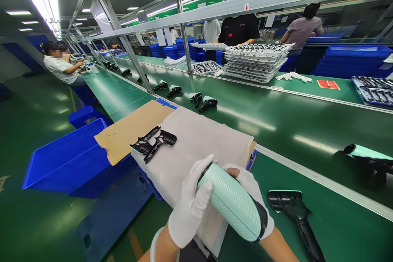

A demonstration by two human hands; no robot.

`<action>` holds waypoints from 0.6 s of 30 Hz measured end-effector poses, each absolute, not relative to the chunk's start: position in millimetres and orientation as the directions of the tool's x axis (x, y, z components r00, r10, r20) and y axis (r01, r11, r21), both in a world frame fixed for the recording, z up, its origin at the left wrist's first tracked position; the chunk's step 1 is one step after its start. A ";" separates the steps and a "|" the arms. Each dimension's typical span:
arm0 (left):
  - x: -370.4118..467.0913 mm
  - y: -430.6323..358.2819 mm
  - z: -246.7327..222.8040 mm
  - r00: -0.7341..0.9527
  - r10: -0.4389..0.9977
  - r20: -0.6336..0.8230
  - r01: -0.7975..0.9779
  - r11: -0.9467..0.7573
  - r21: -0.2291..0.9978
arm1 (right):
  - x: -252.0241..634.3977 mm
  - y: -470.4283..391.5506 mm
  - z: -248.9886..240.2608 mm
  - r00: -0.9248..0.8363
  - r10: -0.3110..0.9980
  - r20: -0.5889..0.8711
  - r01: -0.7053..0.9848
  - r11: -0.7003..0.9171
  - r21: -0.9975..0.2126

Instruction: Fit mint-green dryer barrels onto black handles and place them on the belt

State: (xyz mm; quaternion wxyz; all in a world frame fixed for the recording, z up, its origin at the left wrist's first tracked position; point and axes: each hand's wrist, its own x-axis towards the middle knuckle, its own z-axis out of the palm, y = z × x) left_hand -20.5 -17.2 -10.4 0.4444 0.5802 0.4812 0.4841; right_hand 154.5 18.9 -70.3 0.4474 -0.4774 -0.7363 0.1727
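Both my hands wear white gloves and grip one mint-green, ribbed housing with black ends, shaped like a hair dryer's body. My left hand closes around its far left end, thumb on top. My right hand wraps its far right side, largely hidden behind it; a bare fingertip shows. The housing is tilted above the edge of a paper-covered stack. Two black handled shell pieces lie on the paper at the left. A black pistol-shaped shell rests on the green bench right of my hands.
Blue bins stand left of a cardboard sheet. A green conveyor carries several similar black and mint units; another unit is at the right. Stacked trays and white gloves sit beyond. Several people work nearby.
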 end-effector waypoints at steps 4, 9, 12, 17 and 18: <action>-24.3 -17.0 -15.3 0.137 0.984 0.116 0.137 -0.135 0.981 | 162.2 24.9 -68.5 -0.189 0.689 0.700 0.713 0.586 -0.384; -23.5 -14.1 -15.1 0.179 0.977 0.114 0.143 -0.141 0.980 | 164.3 32.5 -68.1 -0.143 0.607 0.782 0.822 0.513 -0.248; -22.8 -13.8 -14.5 0.187 0.977 0.102 0.135 -0.128 0.982 | 165.2 31.6 -55.5 -0.024 0.680 0.733 0.875 0.368 -0.313; -22.4 -14.3 -15.0 0.188 0.974 0.123 0.141 -0.151 0.978 | 165.7 25.1 -26.9 0.022 0.587 0.809 0.920 0.305 -0.246; -22.4 -14.2 -15.2 0.186 0.974 0.127 0.143 -0.155 0.977 | 165.4 23.7 -22.6 -0.003 0.534 0.845 0.934 0.304 -0.189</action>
